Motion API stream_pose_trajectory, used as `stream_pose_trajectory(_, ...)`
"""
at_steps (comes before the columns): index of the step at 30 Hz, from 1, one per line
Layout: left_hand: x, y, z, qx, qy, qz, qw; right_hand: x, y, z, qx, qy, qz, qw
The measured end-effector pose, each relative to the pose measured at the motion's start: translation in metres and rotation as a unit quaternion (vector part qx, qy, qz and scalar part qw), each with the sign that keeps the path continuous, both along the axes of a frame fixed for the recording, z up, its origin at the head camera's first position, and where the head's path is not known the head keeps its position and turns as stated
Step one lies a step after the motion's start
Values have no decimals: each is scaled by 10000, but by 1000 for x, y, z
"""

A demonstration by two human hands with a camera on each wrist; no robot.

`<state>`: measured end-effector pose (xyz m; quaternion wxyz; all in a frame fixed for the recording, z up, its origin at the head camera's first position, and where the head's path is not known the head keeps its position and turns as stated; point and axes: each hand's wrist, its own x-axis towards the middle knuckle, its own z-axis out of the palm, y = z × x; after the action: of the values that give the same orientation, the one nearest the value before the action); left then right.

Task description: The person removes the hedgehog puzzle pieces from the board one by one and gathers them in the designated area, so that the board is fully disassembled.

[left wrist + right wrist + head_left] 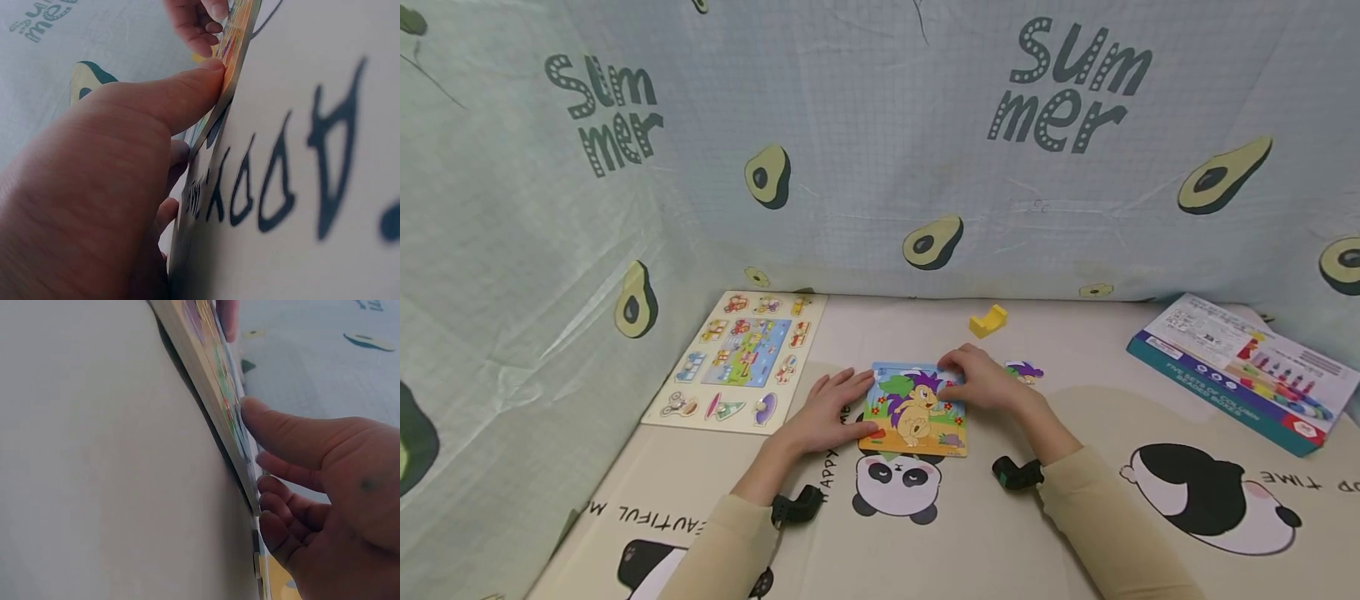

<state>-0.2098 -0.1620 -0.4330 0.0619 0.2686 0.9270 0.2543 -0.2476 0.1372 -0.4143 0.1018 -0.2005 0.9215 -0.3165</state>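
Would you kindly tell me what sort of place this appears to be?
Probably a children's play corner, perhaps a staged one: a pale avocado-printed sheet hangs behind a beige panda-printed surface, which holds a colourful square hedgehog picture board.

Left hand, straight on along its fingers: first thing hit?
The square, multicoloured hedgehog puzzle board; the left hand touches it with its thumb. Unclear whether the fingers would bump its edge or slide over it.

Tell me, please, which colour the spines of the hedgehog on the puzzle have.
The spines are purple; the head view shows them best.
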Motion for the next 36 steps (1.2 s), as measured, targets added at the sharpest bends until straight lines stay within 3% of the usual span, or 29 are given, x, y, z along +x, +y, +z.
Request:
stream_pose_trajectory(19, 0, 0, -1, 65, 34, -18, 10000, 5, -5, -1, 197, 138, -274, 9993)
stream_pose_trajectory(36, 0, 0, -2, 58, 50, -50, 10000, 5, -1, 1, -569, 117, -207, 9981)
